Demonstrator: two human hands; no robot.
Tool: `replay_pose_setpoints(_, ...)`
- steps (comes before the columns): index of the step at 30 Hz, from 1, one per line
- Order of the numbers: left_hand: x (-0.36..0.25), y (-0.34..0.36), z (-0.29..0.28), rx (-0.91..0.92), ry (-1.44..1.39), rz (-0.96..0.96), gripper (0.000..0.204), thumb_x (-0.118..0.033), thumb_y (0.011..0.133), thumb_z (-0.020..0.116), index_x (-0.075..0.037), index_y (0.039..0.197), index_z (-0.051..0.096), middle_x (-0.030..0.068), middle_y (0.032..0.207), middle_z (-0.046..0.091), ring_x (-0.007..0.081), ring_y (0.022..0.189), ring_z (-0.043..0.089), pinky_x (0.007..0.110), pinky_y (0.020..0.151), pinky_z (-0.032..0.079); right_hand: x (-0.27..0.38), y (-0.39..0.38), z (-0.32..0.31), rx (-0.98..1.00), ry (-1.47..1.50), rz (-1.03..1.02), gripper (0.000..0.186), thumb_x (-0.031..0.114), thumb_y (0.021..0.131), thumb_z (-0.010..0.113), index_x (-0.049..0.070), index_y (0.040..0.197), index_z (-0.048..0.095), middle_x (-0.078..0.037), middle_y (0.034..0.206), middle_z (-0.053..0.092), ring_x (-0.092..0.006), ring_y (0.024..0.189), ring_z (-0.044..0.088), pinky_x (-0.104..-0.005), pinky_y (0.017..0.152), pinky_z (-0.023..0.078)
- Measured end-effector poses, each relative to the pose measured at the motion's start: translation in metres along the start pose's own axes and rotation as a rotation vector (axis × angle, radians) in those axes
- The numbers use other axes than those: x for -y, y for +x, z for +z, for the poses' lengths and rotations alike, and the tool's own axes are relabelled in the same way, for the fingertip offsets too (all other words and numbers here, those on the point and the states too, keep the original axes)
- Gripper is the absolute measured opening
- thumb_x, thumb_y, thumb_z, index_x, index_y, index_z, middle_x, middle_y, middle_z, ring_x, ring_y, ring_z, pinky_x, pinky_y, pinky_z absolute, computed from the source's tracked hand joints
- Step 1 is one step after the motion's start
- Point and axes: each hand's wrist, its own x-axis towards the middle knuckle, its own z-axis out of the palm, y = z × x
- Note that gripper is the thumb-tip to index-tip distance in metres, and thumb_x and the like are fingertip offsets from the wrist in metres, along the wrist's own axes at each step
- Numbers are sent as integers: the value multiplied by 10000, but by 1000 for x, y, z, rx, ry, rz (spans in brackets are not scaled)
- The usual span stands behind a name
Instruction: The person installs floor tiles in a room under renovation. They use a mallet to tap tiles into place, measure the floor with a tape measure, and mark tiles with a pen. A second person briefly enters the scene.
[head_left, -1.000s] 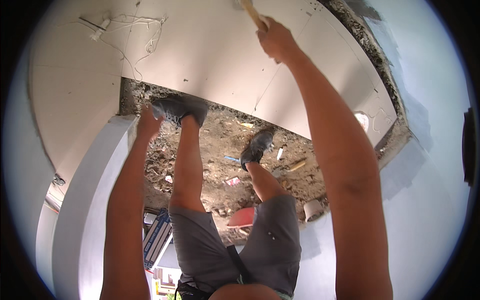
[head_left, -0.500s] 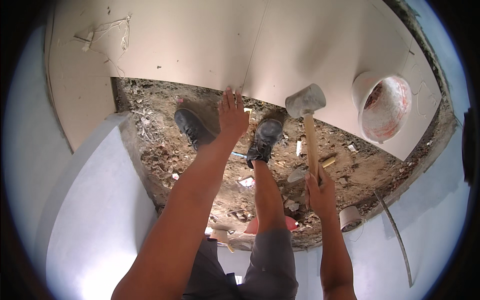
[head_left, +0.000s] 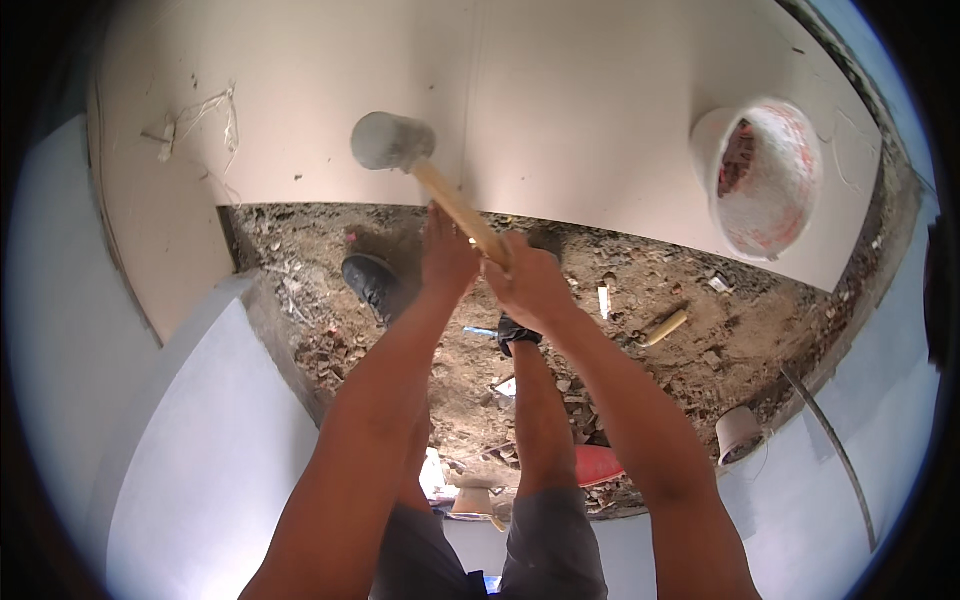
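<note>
By the right grip (head_left: 528,285) the mallet (head_left: 440,186) is held, its head forward-left. The left grip (head_left: 450,262) is spread, empty, near the tile (head_left: 600,120) edge just ahead. Tapping seems in hand; blows kept clear of those fingers are called for.

The far part of the floor (head_left: 600,365) is big, smooth, pale tiles (head_left: 580,110); the near part is bumpy brown dirt (head_left: 640,265). A white cord (head_left: 168,135) lies on the tiles at the left, and a white bucket (head_left: 785,190), stained red inside, at the right. On the dirt lie a yellow handle (head_left: 665,328), a white scrap (head_left: 604,302), a blue strip (head_left: 480,331) and a small pail (head_left: 736,428).
</note>
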Motion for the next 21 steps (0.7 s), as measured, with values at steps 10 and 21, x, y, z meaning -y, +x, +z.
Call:
replay_pose_setpoints(10, 23, -23, -71, 317, 124, 228, 737, -305, 839, 625, -11, 1429, 296, 265, 1487, 243, 453, 1359, 276, 481, 1112, 274, -45, -115, 15, -261, 145, 214, 361, 328, 889, 562, 16, 1061, 504, -268, 843, 624, -448, 788, 622, -515, 692, 493)
replay_pose_setpoints(21, 105, -153, -44, 501, -108, 178, 813, -437, 860, 606, 50, 1421, 275, 318, 1416, 349, 411, 1326, 365, 440, 1065, 359, -131, -362, 80, -587, 995, 909, 153, 184, 875, 569, 34, 890, 540, -68, 539, 489, -171, 387, 495, -339, 352, 393)
